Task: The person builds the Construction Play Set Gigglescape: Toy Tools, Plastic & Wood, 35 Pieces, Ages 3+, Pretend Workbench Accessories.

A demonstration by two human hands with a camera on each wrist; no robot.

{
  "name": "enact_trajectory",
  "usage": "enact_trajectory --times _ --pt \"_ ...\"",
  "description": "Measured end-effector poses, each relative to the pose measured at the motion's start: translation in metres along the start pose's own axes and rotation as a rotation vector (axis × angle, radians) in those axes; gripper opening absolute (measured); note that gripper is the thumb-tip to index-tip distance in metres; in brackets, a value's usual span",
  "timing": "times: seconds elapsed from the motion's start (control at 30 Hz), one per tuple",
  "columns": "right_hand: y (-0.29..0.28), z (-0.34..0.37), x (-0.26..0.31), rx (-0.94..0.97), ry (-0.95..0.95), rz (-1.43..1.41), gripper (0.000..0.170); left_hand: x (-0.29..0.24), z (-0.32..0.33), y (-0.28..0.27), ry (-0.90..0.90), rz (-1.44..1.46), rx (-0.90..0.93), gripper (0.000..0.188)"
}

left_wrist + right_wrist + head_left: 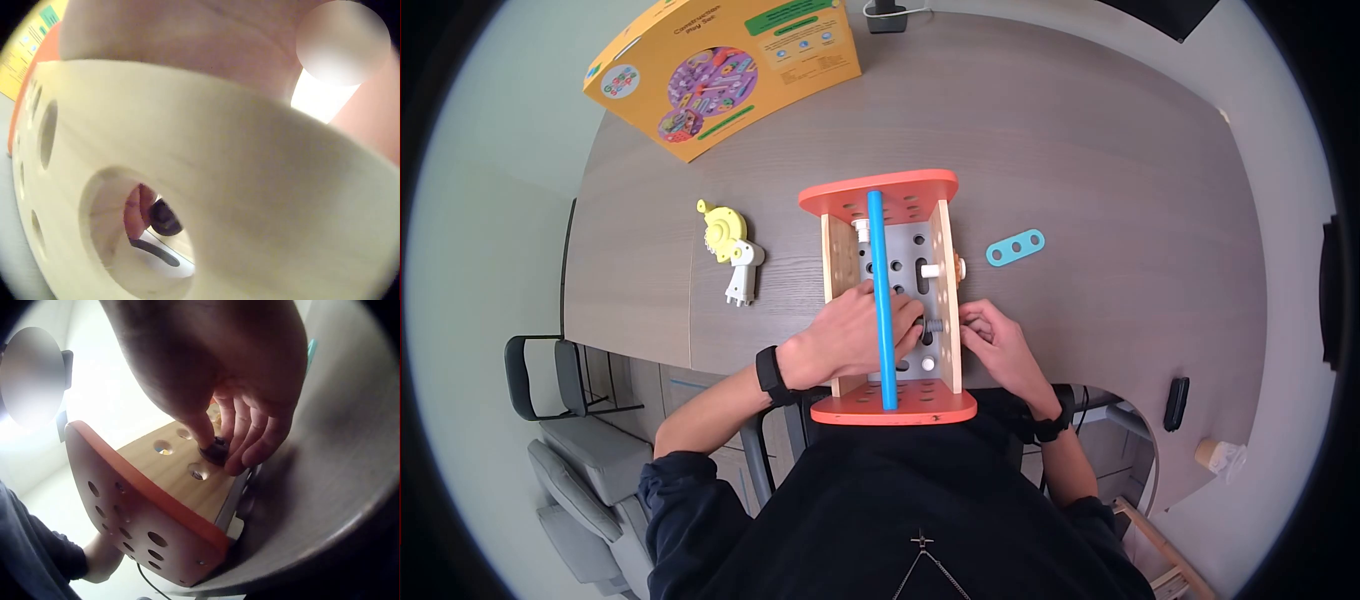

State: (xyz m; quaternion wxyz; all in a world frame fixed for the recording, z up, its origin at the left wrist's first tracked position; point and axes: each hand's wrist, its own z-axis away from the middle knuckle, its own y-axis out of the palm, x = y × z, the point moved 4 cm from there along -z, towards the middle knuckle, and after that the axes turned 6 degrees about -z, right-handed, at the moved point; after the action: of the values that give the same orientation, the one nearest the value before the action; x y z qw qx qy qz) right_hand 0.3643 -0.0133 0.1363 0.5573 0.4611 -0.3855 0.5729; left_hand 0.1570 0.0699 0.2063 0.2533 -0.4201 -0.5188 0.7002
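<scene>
A toy box with red end panels [890, 402], wooden side boards [948, 300] and a blue bar [882, 300] stands on the table. My left hand [855, 335] reaches under the bar into the box, its fingers at a dark grey screw [934, 326] that runs to the right board. Outside that board, my right hand [1000, 350] pinches a dark round piece [215, 451] against the wood, thumb and fingers around it in the right wrist view. Through a board hole in the left wrist view, fingertips [139, 211] touch the dark screw end [166, 219].
A yellow and white toy tool [728, 240] lies left of the box, a teal three-hole strip [1016, 247] to its right. Behind stands a yellow carton [730, 75]. A black object [1176, 403] and a cup [1220, 456] are at the right. White bolts [861, 231] sit inside the box.
</scene>
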Motion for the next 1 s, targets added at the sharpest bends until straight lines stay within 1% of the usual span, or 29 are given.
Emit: enact_trajectory --times 0.23,0.33,0.5,0.63,0.73,0.83,1.0 --pt "0.001 -0.002 -0.001 -0.020 -0.014 -0.018 0.021 -0.002 0.000 -0.004 -0.012 -0.006 0.004 0.024" --pt "0.002 -0.004 0.000 -0.035 0.027 0.029 0.021 -0.003 0.000 -0.005 -0.002 -0.022 -0.012 0.024" --pt "0.003 -0.007 0.013 -0.058 0.060 0.221 0.030 -0.001 0.001 -0.001 0.013 -0.029 -0.056 0.026" --pt "0.000 -0.009 0.010 -0.009 0.102 0.292 0.030 -0.002 0.001 -0.003 -0.028 -0.056 0.000 0.030" --pt "0.003 -0.006 0.015 -0.059 0.007 0.266 0.025 -0.001 0.001 -0.003 -0.032 -0.054 -0.004 0.031" --pt "0.000 -0.003 0.003 0.002 0.011 0.032 0.022 0.000 0.001 -0.002 -0.036 -0.059 -0.018 0.030" --pt "0.001 -0.001 0.000 0.038 0.015 0.000 0.021 -0.002 -0.001 -0.004 -0.070 -0.060 -0.013 0.024"
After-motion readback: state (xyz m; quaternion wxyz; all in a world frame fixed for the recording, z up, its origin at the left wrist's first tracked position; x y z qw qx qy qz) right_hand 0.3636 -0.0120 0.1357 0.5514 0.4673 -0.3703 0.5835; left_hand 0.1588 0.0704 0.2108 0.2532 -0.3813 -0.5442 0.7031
